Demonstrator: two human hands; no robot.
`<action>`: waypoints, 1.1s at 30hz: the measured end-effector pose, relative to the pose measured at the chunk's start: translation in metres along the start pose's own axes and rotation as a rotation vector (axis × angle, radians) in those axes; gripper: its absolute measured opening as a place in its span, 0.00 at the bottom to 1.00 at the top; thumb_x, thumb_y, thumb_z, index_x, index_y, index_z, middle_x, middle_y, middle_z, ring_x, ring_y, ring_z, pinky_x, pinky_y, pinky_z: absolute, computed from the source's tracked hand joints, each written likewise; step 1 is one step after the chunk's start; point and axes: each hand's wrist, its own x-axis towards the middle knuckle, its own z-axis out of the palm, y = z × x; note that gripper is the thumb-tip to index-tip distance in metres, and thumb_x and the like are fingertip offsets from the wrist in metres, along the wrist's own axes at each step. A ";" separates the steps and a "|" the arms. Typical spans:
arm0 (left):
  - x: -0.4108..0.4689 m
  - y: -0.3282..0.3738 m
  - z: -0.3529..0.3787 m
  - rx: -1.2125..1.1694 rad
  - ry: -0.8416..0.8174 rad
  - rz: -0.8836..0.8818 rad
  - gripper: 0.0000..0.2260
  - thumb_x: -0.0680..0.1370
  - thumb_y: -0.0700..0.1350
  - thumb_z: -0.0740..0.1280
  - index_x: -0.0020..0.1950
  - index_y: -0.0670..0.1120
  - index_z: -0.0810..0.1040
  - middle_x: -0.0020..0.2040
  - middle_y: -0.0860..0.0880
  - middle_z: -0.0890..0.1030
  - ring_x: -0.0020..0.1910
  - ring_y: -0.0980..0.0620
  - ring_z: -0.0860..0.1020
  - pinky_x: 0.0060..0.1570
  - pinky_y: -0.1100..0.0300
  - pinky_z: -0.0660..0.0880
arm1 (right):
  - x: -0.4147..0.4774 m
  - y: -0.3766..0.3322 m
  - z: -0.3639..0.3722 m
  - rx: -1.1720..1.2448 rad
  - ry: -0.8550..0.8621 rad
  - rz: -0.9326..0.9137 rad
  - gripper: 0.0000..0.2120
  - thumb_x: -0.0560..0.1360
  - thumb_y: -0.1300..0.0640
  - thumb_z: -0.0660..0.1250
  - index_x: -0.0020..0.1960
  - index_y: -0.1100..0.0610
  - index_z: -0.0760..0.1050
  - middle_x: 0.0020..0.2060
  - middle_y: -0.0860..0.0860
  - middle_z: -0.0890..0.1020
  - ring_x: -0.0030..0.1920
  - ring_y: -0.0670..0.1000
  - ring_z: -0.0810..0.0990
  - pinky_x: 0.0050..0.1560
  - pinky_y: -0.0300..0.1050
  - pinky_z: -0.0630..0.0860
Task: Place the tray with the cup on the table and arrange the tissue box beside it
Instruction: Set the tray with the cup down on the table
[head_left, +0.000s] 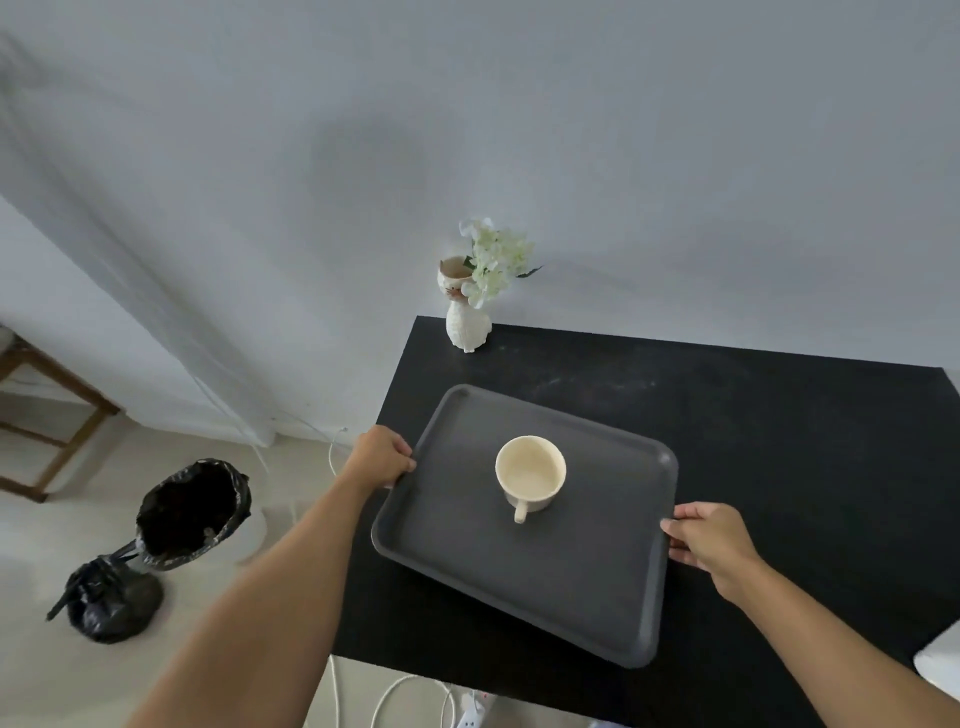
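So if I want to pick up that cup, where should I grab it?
Probably by its handle. The cup stands upright in the middle of the tray, and the handle sticks out toward the person, so reach in from the near side. Its rim is wide and round, harder for a small hand.

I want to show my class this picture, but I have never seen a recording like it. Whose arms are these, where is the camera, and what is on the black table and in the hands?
There is no machine here. A person wears a wide-angle camera on the head, looking forward and down, so you see their own two bare arms. The left hand and the right hand grip opposite edges of a dark grey tray over the black table. A cream cup, which looks empty, stands upright in the tray's middle, handle toward the person. At the table's far corner stands a white cat-shaped vase with pale flowers. On the floor to the left is a bin with a black bag. No tissue box shows.
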 end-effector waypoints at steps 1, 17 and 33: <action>-0.003 0.002 0.001 -0.018 0.008 -0.010 0.11 0.71 0.33 0.73 0.31 0.45 0.80 0.28 0.47 0.78 0.25 0.51 0.77 0.27 0.61 0.77 | 0.004 -0.005 -0.004 -0.008 -0.006 -0.010 0.11 0.73 0.69 0.70 0.54 0.63 0.77 0.49 0.59 0.81 0.49 0.57 0.81 0.47 0.54 0.81; 0.016 0.094 0.054 -0.189 0.067 -0.143 0.07 0.72 0.36 0.75 0.36 0.45 0.81 0.34 0.45 0.82 0.29 0.51 0.80 0.27 0.61 0.78 | 0.108 -0.081 -0.085 -0.065 0.008 -0.157 0.06 0.73 0.68 0.71 0.49 0.64 0.78 0.44 0.59 0.81 0.42 0.54 0.80 0.39 0.46 0.79; 0.096 0.133 0.089 -0.185 0.070 -0.179 0.05 0.71 0.36 0.75 0.39 0.44 0.81 0.39 0.45 0.81 0.30 0.50 0.80 0.26 0.62 0.77 | 0.211 -0.104 -0.083 -0.134 0.025 -0.135 0.05 0.72 0.66 0.72 0.47 0.60 0.79 0.42 0.56 0.82 0.42 0.53 0.82 0.36 0.45 0.79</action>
